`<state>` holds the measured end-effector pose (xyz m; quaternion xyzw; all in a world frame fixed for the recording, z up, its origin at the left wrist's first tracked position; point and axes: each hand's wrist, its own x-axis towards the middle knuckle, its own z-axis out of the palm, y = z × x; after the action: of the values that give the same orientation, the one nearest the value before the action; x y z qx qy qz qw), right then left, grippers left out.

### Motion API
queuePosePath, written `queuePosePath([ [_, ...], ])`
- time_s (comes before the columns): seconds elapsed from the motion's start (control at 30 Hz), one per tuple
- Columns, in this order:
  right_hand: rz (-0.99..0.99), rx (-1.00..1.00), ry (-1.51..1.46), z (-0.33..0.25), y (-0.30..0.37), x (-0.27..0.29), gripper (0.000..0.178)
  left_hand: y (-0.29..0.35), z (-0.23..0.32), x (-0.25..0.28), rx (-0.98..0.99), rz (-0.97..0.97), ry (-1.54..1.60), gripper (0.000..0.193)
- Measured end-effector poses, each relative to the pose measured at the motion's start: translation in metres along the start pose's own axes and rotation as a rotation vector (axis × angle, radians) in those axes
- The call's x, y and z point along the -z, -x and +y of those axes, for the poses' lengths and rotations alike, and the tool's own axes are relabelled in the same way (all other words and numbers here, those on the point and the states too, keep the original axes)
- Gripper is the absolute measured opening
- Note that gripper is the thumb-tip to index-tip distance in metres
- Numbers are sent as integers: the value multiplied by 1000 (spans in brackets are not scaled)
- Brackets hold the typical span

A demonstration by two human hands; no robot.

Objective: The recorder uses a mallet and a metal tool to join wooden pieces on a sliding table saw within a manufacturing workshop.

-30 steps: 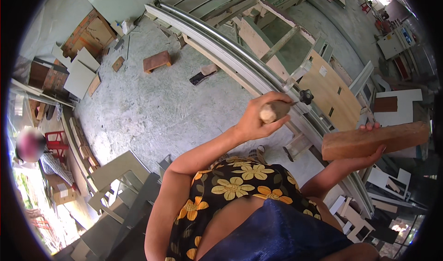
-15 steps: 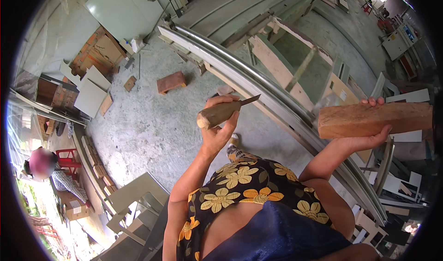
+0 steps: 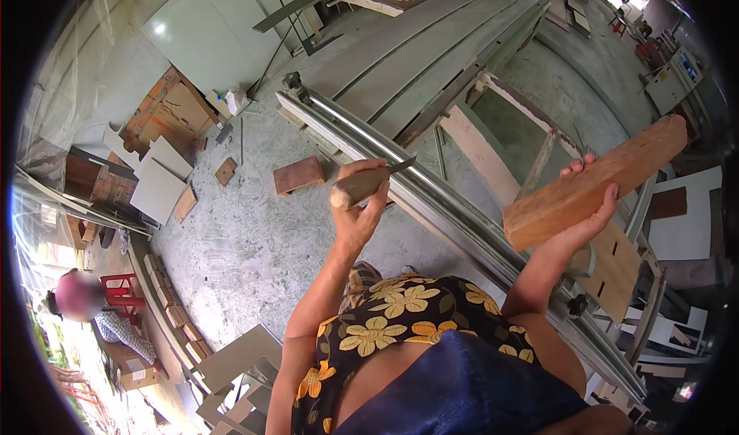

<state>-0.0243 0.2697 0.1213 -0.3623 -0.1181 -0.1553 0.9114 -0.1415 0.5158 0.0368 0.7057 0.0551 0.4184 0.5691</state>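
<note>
My left hand (image 3: 356, 218) is wrapped round the thick wooden handle of a chisel (image 3: 356, 189). The chisel's narrow dark blade points away to the upper right, and the pale butt of the handle faces left. In my right hand (image 3: 591, 223) is a long reddish-brown wood block (image 3: 596, 185), gripped from below with the fingertips showing over its far edge. The block slants up to the right, above the metal rail. Chisel and block are held apart, both in the air.
A long machine table (image 3: 400, 50) with a shiny metal rail (image 3: 416, 165) crosses diagonally ahead. A low wooden stool (image 3: 300, 175) stands on the concrete floor. Board offcuts (image 3: 162, 177) lie at left; panels (image 3: 239, 358) stand near my left. A person (image 3: 115, 327) is at far left.
The wood block has swung from nearly level to slanting up rightward, and its near end has come left. My view has shifted, with the rail and stool now lower; the chisel stays in my left hand.
</note>
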Motion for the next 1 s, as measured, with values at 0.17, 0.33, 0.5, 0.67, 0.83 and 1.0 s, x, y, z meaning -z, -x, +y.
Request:
queuePosePath([
  [0.17,124,46,159,27,-2,-18,52,-51,-48,5,39,-79,-31,27],
  [0.33,280,125,268,49,13,-57,51,-101,-107,27,-46,-147,-34,37],
  [0.5,419,241,422,66,38,-97,50,-146,-156,49,-302,-298,-253,53],
  [0.67,461,375,527,85,65,-128,49,-162,-199,56,-326,-385,-290,51],
  [0.83,537,428,601,93,86,-152,48,-161,-230,60,-300,-449,-239,54],
  [1.0,562,620,711,90,97,-157,50,-161,-234,57,-273,-491,-218,55],
])
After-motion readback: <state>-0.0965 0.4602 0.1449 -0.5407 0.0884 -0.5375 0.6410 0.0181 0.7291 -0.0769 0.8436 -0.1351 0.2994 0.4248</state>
